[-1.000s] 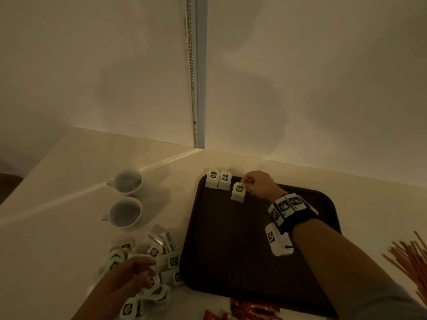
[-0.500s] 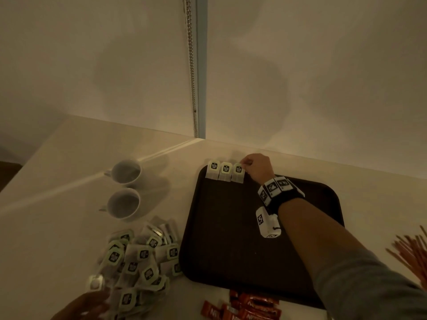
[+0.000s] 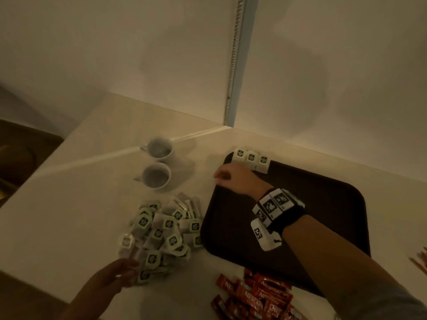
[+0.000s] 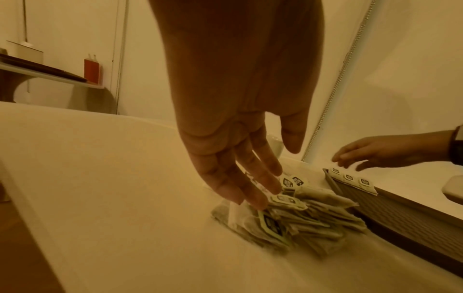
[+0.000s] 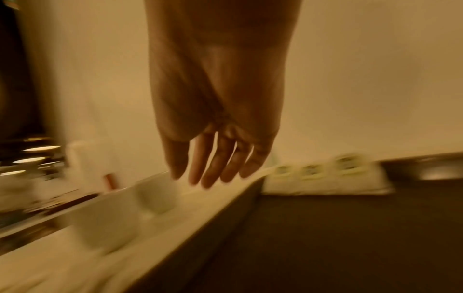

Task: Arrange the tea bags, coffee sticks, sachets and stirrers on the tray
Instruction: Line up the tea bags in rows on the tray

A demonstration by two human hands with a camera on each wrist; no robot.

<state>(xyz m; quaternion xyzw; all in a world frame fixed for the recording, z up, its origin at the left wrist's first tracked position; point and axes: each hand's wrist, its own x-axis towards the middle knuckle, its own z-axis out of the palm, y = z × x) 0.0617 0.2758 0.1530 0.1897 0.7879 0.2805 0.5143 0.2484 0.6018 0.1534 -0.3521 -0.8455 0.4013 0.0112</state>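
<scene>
A pale countertop [image 3: 97, 204] carries everything. Under the right hand [image 3: 238, 179] lies a dark tray [image 3: 323, 204]. Just beyond that hand's fingertips stand two white cups [image 3: 157, 165]. A heap of tea bags [image 3: 164, 232] lies at the left hand's [image 3: 106, 280] fingertips. Red coffee sticks [image 3: 254, 296] lie between the two forearms, and stirrers [image 3: 419, 262] lie right of the right forearm.

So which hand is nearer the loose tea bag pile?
Left. The left hand has fingertips on the loose tea bag pile; the right hand hovers over the tray edge.
</scene>
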